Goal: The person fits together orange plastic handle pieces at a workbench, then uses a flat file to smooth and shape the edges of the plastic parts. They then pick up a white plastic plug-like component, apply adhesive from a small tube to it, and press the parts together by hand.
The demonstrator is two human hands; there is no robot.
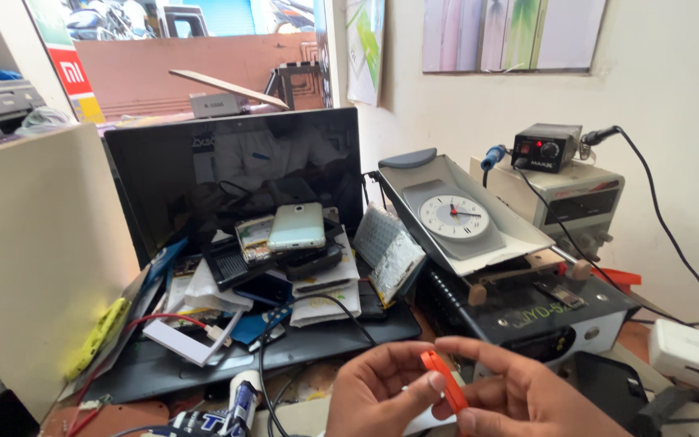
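Note:
At the bottom middle of the head view, both hands meet around a small flat orange plastic piece (445, 380). My left hand (374, 392) pinches its lower left side between thumb and fingers. My right hand (527, 392) grips the right edge, with the index finger curled over the top. Something white shows just beneath the orange piece, between the hands; what it is cannot be made out.
A dark laptop screen (236, 174) stands behind a pile of phones and parts, topped by a pale phone (297, 225). A tilted grey clock (455, 217) rests on a black machine (552, 311). A power supply (576, 198), a white adapter (692, 352) and cables sit right.

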